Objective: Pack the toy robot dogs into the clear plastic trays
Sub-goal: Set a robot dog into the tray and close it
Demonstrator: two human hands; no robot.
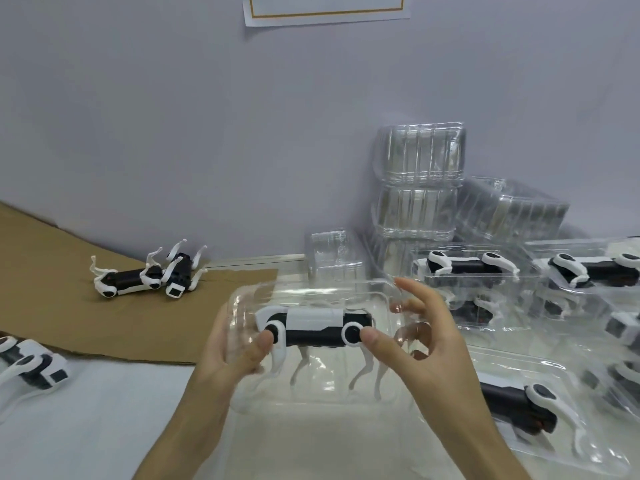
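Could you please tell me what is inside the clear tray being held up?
One black-and-white toy robot dog lies in the clear tray, legs pointing down. The left hand and right hand grip the tray's ends. The dog's far side is hidden.

I saw packing workshop bench: stacked clear trays (419, 188) centre right, loose toy dogs (138, 275) on cardboard (52, 289) left, notice (325, 8) top.

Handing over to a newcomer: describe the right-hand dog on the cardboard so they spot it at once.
Look left to the brown cardboard by the wall: two dogs lie touching, legs up. Take the right dog, end-on, its square dark screen facing you; the left dog lies sideways.
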